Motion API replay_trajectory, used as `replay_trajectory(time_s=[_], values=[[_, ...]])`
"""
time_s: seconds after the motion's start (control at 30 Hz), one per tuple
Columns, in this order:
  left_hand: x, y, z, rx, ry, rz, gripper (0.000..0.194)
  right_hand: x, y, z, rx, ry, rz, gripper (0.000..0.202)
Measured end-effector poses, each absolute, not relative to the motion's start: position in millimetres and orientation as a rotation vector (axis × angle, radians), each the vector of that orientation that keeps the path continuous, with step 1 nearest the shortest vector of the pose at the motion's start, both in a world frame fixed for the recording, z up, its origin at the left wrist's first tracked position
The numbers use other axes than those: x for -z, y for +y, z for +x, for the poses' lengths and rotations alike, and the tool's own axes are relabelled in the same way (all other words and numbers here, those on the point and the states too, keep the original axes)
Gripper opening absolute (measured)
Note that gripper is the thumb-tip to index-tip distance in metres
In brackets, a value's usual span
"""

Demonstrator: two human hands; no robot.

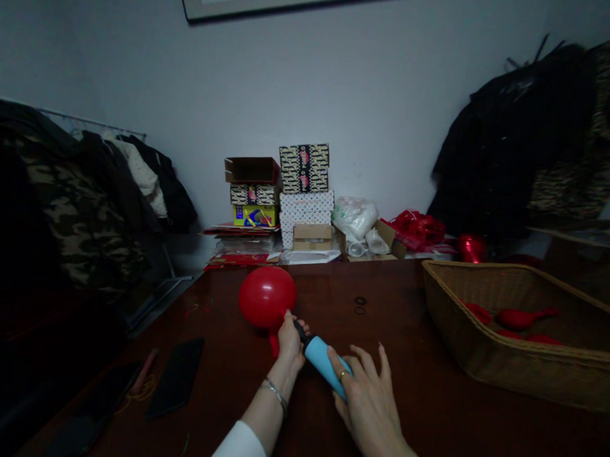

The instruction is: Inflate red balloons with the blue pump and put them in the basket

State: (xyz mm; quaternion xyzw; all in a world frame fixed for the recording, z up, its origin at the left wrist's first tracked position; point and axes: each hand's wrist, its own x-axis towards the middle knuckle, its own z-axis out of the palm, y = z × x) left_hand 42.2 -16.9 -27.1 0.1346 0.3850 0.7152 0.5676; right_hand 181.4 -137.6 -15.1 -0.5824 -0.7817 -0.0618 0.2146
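A round red balloon (266,295), partly inflated, sits over the table in front of me, with a red tail hanging below it. My left hand (291,341) pinches its neck at the dark nozzle of a light blue hand pump (323,364). The pump slants down toward me on the right. My right hand (372,401), a ring on one finger, grips the pump's near end between the thumb and the palm side. Its other fingers are raised and spread. The pump's near tip is hidden by this hand.
A wicker basket (485,365) holding several red balloons (519,319) stands at the right. Two dark flat devices, one a black slab (176,377), lie at left. Small dark rings (360,305) lie farther back. Stacked boxes (305,215) stand beyond the table's far edge.
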Motion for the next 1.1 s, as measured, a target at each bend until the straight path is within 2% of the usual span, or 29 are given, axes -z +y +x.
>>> replay_trajectory(time_s=[0.43,0.77,1.1], values=[[24.8,-5.8,27.0,-1.699,0.951,0.289,0.026,7.8,-142.1,181.0,0.119,-2.218,-1.593,0.062],[-0.7,18.4,-22.8,-1.78,0.929,0.258,0.026,-8.1,-148.7,200.3,-0.004,-2.231,-1.458,0.065],[3.6,16.9,-25.1,-1.8,0.863,0.264,0.029,-3.7,-147.4,193.2,0.113,-2.225,-1.506,0.06]])
